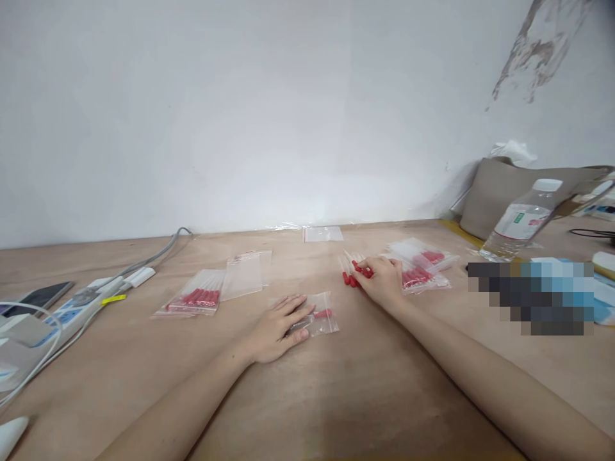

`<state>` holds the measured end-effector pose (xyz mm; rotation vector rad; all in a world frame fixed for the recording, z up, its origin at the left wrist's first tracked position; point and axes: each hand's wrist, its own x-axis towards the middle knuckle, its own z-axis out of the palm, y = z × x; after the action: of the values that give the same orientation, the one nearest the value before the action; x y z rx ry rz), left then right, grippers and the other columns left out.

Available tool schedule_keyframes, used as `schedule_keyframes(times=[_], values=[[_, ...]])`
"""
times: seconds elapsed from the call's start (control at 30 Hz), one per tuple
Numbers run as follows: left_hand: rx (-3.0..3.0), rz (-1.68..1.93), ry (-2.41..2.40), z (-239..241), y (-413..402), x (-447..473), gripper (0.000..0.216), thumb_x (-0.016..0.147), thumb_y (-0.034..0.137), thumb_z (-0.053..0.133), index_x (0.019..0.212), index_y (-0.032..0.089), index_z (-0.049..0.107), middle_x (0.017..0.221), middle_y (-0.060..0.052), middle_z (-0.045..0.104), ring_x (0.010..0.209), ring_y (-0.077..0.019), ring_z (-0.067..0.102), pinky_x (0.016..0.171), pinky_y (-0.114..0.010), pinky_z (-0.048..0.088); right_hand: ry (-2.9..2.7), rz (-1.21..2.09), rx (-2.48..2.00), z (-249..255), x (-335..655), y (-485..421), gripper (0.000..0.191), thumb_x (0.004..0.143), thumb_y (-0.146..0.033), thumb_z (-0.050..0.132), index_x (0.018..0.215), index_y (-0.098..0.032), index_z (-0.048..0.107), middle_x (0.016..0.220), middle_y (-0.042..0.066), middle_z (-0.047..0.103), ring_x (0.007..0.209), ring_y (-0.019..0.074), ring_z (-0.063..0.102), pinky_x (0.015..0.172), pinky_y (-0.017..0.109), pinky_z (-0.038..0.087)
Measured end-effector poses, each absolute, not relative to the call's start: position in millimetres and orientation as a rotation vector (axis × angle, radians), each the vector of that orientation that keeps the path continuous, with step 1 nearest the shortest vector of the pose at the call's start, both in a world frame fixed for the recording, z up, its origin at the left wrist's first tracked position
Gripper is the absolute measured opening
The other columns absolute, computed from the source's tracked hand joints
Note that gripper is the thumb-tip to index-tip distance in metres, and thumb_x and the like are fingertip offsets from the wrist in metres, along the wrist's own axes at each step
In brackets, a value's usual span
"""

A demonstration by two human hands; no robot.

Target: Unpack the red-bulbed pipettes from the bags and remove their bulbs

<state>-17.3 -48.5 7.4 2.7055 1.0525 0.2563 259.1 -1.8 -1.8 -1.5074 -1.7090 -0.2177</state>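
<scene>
My left hand (pixel 277 328) lies flat on the wooden table (pixel 336 397), fingers spread over the edge of a small clear zip bag (pixel 321 315) holding a red-tipped stick. My right hand (pixel 383 280) reaches further back, fingers curled in a pinch on a loose bunch of red-tipped sticks (pixel 353 270) lying on the table. Just right of that hand lie filled bags of red-tipped sticks (pixel 423 269). Another filled bag (pixel 195 298) and an empty clear bag (pixel 245 276) lie to the left.
A power strip with cables (pixel 79 304) and a phone (pixel 41 296) sit at the left edge. A water bottle (pixel 521 221), a beige bag (pixel 504 192) and a blurred patch are at the right. One empty bag (pixel 323 234) lies by the wall.
</scene>
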Motion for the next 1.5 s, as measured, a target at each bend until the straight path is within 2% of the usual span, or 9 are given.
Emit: schedule_keyframes(times=[0.2,0.33,0.53,0.77,1.03,1.13,1.27,1.33,1.5], values=[[2.698,0.283,1.039,7,-48,-18,0.050,0.088,0.048,0.033,0.134,0.030,0.028,0.143,-0.002,0.022,0.131,-0.0222,0.020,0.108,-0.043,0.017,-1.845,-0.260,-1.593,-4,249,-4,0.022,0.074,-0.041,0.053,0.066,-0.020,0.056,0.073,0.002,0.064,0.078,0.0190,0.051,0.082,0.039,0.020],[2.707,0.259,1.048,8,-49,-17,0.050,0.088,0.048,0.031,0.135,0.030,0.026,0.143,-0.002,0.021,0.132,-0.0216,0.019,0.108,-0.042,0.017,-1.827,-0.283,-1.567,2,247,-13,0.028,0.071,-0.047,0.055,0.076,-0.020,0.059,0.084,0.004,0.063,0.085,0.0215,0.050,0.080,0.038,0.022],[2.700,0.248,1.053,9,-49,-16,0.049,0.090,0.045,0.028,0.136,0.029,0.021,0.143,-0.002,0.022,0.132,-0.0199,0.018,0.108,-0.041,0.016,-2.084,0.049,-1.333,17,241,-43,0.015,0.077,-0.033,0.053,0.075,-0.022,0.063,0.072,0.000,0.061,0.074,0.0146,0.051,0.078,0.033,0.025],[2.702,0.244,1.084,6,-48,-16,0.045,0.092,0.040,0.023,0.136,0.028,0.024,0.143,-0.002,0.023,0.132,-0.0174,0.019,0.109,-0.039,0.016,-2.329,0.285,-1.208,5,221,-47,0.017,0.077,-0.039,0.055,0.083,-0.028,0.067,0.073,0.000,0.060,0.076,0.0148,0.048,0.074,0.032,0.026],[2.765,0.208,1.100,5,-48,-17,0.047,0.091,0.041,0.025,0.137,0.029,0.020,0.144,-0.003,0.020,0.132,-0.0187,0.019,0.107,-0.040,0.019,-2.252,0.312,-1.179,21,239,-42,0.012,0.078,-0.031,0.053,0.077,-0.023,0.062,0.077,0.000,0.063,0.077,0.0158,0.052,0.077,0.034,0.033],[2.807,0.165,1.194,10,-52,-17,0.047,0.091,0.043,0.025,0.136,0.029,0.024,0.143,-0.006,0.024,0.130,-0.0221,0.022,0.105,-0.043,0.023,-2.056,0.450,-1.169,39,277,-29,0.018,0.075,-0.037,0.055,0.075,-0.020,0.060,0.074,0.002,0.062,0.069,0.0146,0.054,0.066,0.029,0.040],[2.804,0.061,1.440,26,-60,-13,0.049,0.086,0.050,0.034,0.125,0.023,0.043,0.124,-0.012,0.046,0.113,-0.0305,0.044,0.092,-0.049,0.035,-1.543,0.257,-1.339,43,317,-10,0.029,0.068,-0.047,0.061,0.075,-0.019,0.060,0.073,0.002,0.061,0.064,0.0145,0.052,0.059,0.028,0.040],[2.816,0.140,1.467,33,-61,-9,0.047,0.083,0.051,0.040,0.117,0.020,0.051,0.114,-0.012,0.052,0.106,-0.0303,0.048,0.089,-0.048,0.037,-1.464,0.147,-1.348,33,321,-4,0.028,0.068,-0.046,0.061,0.076,-0.019,0.062,0.075,0.002,0.063,0.066,0.0152,0.052,0.061,0.030,0.040],[2.865,0.427,1.086,26,-49,-5,0.040,0.089,0.038,0.034,0.124,0.023,0.043,0.133,-0.007,0.038,0.125,-0.0217,0.030,0.103,-0.040,0.026,-1.587,-0.185,-1.418,7,296,1,0.019,0.072,-0.040,0.058,0.072,-0.022,0.065,0.073,0.001,0.066,0.074,0.0179,0.054,0.074,0.036,0.032]])
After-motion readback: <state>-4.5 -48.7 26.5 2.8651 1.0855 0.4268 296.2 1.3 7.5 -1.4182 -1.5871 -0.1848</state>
